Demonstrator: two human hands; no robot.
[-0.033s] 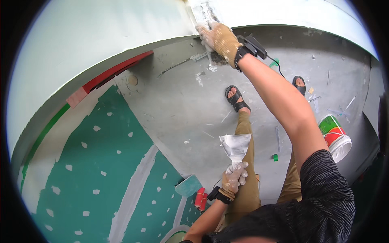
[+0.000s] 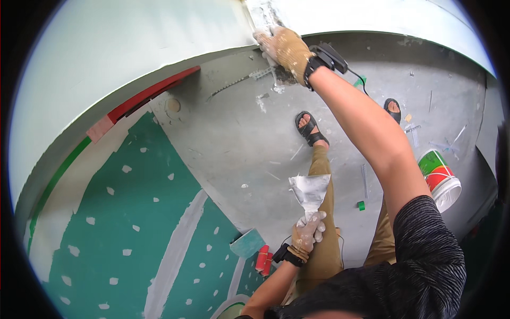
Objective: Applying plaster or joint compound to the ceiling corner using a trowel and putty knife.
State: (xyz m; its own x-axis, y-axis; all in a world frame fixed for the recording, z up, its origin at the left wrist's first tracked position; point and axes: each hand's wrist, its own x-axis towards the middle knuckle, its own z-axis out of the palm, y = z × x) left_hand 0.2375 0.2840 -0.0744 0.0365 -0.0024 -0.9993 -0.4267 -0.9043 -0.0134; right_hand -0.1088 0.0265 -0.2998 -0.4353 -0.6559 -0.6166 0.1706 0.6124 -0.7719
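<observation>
My left hand (image 2: 307, 234), in a light-coloured glove smeared with white, is closed around the handle of a wide putty knife (image 2: 309, 190). Its metal blade points away from me and carries whitish compound. Far ahead, my right hand (image 2: 286, 49), in a tan glove with whitened fingertips, reaches to the lower edge of the pale wall panel (image 2: 175, 32). Its fingers are bent together beside a white, dark-streaked compound patch (image 2: 265, 15); what they grip, if anything, is hidden.
White-spotted green board (image 2: 133, 212) covers the left side. A red bar (image 2: 154, 94) lies along the wall's foot. On the grey floor (image 2: 239, 149) are scraps and strips. A green, red and white bucket (image 2: 448, 194) stands right; red rolls (image 2: 262, 259) sit near my left wrist.
My right hand has shifted very slightly to the left along the panel edge. The putty knife has moved marginally to the right and away from me.
</observation>
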